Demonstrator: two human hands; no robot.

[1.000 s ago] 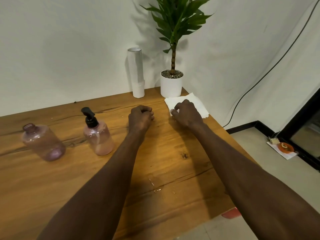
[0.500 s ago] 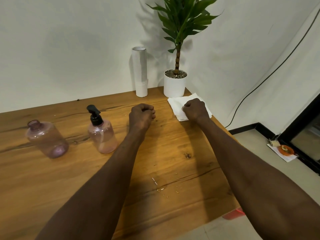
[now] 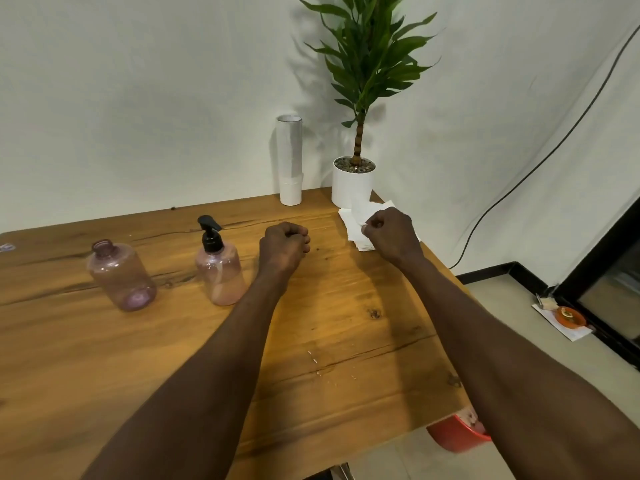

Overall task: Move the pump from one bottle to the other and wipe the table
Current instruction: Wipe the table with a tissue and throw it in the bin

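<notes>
Two pink see-through bottles stand on the wooden table [image 3: 104,358]. The left bottle [image 3: 121,275] has an open neck with no pump. The right bottle [image 3: 220,271] carries the black pump [image 3: 210,233]. My left hand [image 3: 284,249] rests on the table as a closed fist, holding nothing, just right of the pump bottle. My right hand [image 3: 391,233] pinches a white paper tissue [image 3: 360,211] and lifts its top sheet off the small stack near the table's back right corner. A few small droplets [image 3: 320,368] lie on the wood near the front.
A tall white paper-towel roll [image 3: 290,161] and a potted plant [image 3: 353,181] stand at the back by the wall. The table's right edge is close to the tissue. A red object [image 3: 457,434] sits on the floor below the front right corner.
My right hand has closed on the tissue and raised its top sheet off the stack. My left fist has stayed in place. The bottles have not moved.
</notes>
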